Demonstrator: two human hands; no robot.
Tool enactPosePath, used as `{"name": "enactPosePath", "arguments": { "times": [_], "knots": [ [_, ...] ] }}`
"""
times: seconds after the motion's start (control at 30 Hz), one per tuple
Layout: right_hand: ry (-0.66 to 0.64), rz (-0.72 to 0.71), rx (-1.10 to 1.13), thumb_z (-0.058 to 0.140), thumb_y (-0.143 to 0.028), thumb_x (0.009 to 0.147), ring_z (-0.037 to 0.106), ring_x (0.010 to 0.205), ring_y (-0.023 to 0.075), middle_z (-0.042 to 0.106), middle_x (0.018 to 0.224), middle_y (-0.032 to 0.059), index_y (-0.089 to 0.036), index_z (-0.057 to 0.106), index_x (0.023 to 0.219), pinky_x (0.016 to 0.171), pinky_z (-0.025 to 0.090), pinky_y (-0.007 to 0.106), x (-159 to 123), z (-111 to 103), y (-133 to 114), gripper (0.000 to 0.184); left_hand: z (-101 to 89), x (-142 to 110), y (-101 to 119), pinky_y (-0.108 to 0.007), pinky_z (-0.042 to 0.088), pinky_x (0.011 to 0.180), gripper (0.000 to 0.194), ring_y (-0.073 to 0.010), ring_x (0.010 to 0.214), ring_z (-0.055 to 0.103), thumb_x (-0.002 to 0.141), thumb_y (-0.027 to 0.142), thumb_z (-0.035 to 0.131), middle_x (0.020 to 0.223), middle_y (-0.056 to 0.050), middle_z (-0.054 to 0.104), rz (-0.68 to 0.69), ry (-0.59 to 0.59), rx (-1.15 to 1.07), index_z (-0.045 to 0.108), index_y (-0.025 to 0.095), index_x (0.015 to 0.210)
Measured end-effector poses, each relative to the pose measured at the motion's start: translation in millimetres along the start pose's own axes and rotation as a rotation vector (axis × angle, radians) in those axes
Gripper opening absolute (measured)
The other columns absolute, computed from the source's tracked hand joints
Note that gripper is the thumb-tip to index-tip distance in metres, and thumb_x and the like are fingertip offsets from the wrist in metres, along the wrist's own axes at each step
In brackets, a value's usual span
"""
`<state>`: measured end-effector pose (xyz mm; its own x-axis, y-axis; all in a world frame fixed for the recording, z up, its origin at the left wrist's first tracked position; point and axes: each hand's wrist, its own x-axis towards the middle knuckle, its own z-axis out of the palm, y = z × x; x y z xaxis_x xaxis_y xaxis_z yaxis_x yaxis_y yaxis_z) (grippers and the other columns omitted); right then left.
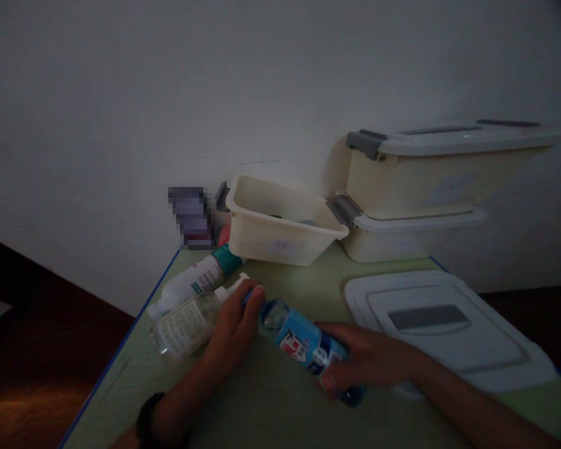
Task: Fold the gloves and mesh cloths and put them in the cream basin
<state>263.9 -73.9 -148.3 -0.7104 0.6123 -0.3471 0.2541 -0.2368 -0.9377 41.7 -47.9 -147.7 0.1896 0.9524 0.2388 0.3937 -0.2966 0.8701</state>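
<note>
My right hand (359,355) is wrapped round the lower part of a clear blue bottle (303,340) with a printed blue label. The bottle lies tilted above the table, its top end toward my left hand (240,312). Fingers of that left hand are closed on a blue cap (247,298) at the bottle's top; I cannot tell whether it is screwed on or loose. Beside my left hand lies a clear pump bottle (184,327) with a pale label. Behind that lies a white and green bottle (199,277).
A cream storage bin (280,240) without a lid stands at the back, with things partly visible inside. Two lidded bins (430,181) are stacked to its right. A loose white lid (430,349) lies at the right of the green table (257,405). A pixelated phone-like object (194,218) leans against the wall.
</note>
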Motion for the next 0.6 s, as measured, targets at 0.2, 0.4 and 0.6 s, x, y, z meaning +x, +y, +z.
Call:
{"name": "enactPosePath", "arguments": {
  "times": [0.2,0.4,0.6],
  "knots": [
    [0.106,-0.049,-0.288,0.072,-0.044,0.064,0.045,0.061,0.0101,0.054,0.075,0.0018,-0.012,0.06,0.099,0.05,0.037,0.021,-5.3,4.3,-1.0,0.048,-4.1,-0.7,2.8,-0.025,0.029,0.048,0.033,-0.0119,0.049,0.041,0.093,0.037,0.032,0.054,0.005,0.039,0.048,-0.068,0.212,0.04,0.021,0.065],
    [0.119,-0.089,-0.33,0.069,-0.043,0.067,0.048,0.062,0.0116,0.058,0.076,0.0034,-0.014,0.06,0.101,0.05,0.039,0.022,-9.2,7.1,0.9,0.046,-5.8,-1.9,10.5,-0.025,0.028,0.046,0.033,-0.011,0.044,0.042,0.093,0.033,0.03,0.052,0.005,0.041,0.091,-0.068,0.311,0.038,0.021,0.064],
    [0.113,-0.102,-0.344,0.068,-0.046,0.069,0.05,0.065,0.0129,0.059,0.079,0.0041,-0.013,0.059,0.103,0.054,0.041,0.024,-8.5,11.0,-0.6,0.048,-12.7,0.4,25.0,-0.026,0.027,0.048,0.032,-0.0121,0.043,0.044,0.093,0.031,0.027,0.05,0.004,0.043,0.093,-0.111,0.5,0.039,0.021,0.065]
  ]
}}
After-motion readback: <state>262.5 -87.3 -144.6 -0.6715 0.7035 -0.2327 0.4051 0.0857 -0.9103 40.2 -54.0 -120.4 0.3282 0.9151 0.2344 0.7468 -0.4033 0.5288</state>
